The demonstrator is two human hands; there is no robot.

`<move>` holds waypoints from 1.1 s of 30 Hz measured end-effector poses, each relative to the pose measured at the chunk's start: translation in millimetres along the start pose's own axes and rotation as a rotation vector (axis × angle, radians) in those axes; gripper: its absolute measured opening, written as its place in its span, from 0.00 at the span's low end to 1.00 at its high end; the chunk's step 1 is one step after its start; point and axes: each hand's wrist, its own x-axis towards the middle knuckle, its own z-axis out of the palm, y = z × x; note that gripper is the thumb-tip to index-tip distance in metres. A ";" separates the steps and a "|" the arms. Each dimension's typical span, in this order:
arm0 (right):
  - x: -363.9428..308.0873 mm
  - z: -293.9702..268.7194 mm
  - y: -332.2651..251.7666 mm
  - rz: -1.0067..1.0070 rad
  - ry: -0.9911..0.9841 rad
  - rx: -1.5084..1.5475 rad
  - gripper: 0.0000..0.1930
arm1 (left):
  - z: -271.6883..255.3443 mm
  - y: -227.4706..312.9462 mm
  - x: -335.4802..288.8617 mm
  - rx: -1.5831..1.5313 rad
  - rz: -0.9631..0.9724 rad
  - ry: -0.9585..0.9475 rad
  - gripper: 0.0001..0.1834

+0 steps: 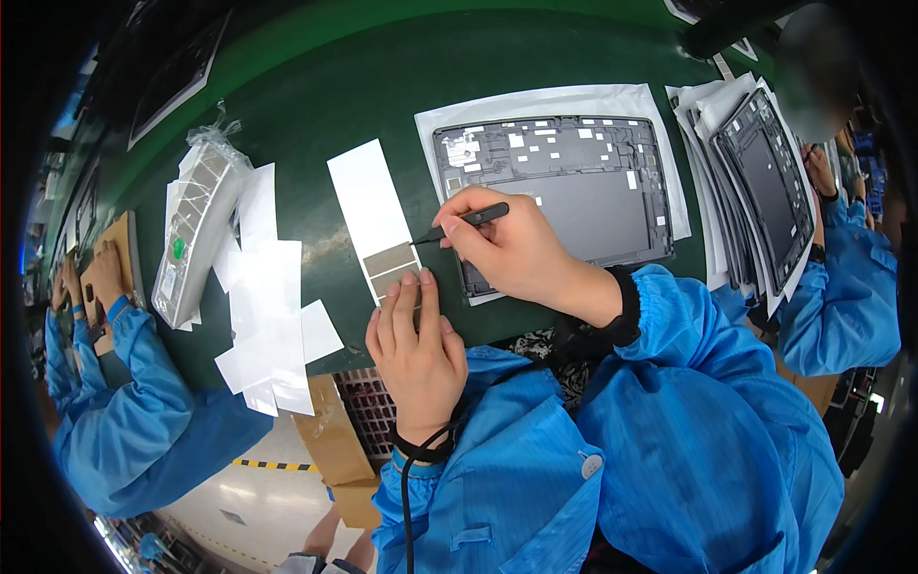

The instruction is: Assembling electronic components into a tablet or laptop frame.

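Note:
Black tweezers (483, 215) are gripped by my right hand (512, 251), which is closed round them. Their tip touches down at the right edge of a white backing sheet (368, 191) bearing grey-brown rectangular stickers (389, 259). My left hand (418, 349) lies with its fingers stretched out on the lower part of that sheet, hiding some of the stickers. A dark tablet-like housing (583, 206), dotted with small white pieces, rests on white wrapping (564, 96) beyond my right hand. Part of its lower left is hidden behind that hand.
Loose white sheets (268, 287) overlap at the left, near a plastic-wrapped pack of sticker sheets (198, 230). More housings (765, 182) are stacked at the right. Co-workers' blue sleeves (143, 383) show on both sides of the green table (316, 105). A black cord (406, 507) hangs from my left wrist.

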 end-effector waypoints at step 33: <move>-135.6 -188.5 30.0 -0.171 0.618 -0.179 0.20 | 54.3 171.3 83.3 -0.268 0.379 -0.157 0.12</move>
